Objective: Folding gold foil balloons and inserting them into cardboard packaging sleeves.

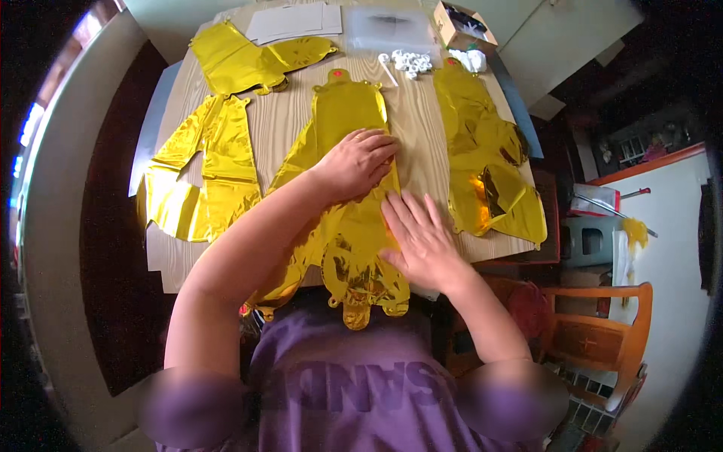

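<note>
A flat, uninflated gold foil balloon (346,113) lies lengthwise in front of me, its crinkled lower end (354,313) hanging over the table's near edge. My left hand (356,164) rests palm down on its middle, fingers lying together and slightly bent toward its right edge. Lower and to the right, my right hand (423,239) lies flat with fingers stretched out, its fingertips against the foil's right side. Neither hand appears to grip anything, though the undersides of both are hidden. My left forearm covers part of the balloon's left side.
More gold foil balloons lie on the wooden table (279,120): one at left (226,151), one far left (233,60), one at right (482,113). At the back are white sheets (294,22), clear plastic bags (392,30), white curled pieces (412,63) and a box (456,30). A wooden chair (595,331) stands right.
</note>
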The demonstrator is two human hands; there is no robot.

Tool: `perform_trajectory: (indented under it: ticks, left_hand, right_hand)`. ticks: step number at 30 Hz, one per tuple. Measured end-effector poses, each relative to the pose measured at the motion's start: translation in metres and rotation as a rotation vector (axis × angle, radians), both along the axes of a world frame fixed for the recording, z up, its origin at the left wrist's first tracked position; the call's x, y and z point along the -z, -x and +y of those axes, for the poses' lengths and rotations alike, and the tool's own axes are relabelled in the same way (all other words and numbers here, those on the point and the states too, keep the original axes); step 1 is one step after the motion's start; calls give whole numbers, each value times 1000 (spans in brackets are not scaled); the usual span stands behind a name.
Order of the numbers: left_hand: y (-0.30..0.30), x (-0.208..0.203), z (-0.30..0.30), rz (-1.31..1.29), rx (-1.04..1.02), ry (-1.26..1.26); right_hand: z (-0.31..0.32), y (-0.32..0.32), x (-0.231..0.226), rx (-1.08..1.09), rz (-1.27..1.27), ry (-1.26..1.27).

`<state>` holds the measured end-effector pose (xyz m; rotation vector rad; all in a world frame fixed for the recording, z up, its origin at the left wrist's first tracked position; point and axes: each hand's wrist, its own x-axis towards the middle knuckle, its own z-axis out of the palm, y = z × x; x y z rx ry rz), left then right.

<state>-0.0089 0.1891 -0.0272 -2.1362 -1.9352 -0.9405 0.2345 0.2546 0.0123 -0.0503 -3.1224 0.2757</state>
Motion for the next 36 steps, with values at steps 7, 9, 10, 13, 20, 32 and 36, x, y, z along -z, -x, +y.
perform_trajectory:
  ticks: [7, 9, 10, 13, 20, 32, 36]
  left_hand:
    - [-1, -10, 7, 43, -62, 115]
    - [6, -16, 12, 38, -97, 216]
    - [12, -20, 11, 15, -109, 247]
    - [28, -29, 5, -340, -91, 112]
    - [-4, -85, -147, -157, -662, 448]
    - [-43, -77, -206, -407, -816, 596]
    - [-41, -125, -181, -693, -695, 562]
  right_hand:
    - [-18, -26, -4, -1, -64, 38]
    - [-18, -25, -8, 1, -85, 36]
    - [-19, -24, -11, -2, -96, 42]
    - [-20, -19, -17, -21, -97, 48]
    - [1, -2, -30, -71, 84, 114]
    - [12, 40, 0, -63, 155, 25]
    - [14, 40, -1, -84, 176, 58]
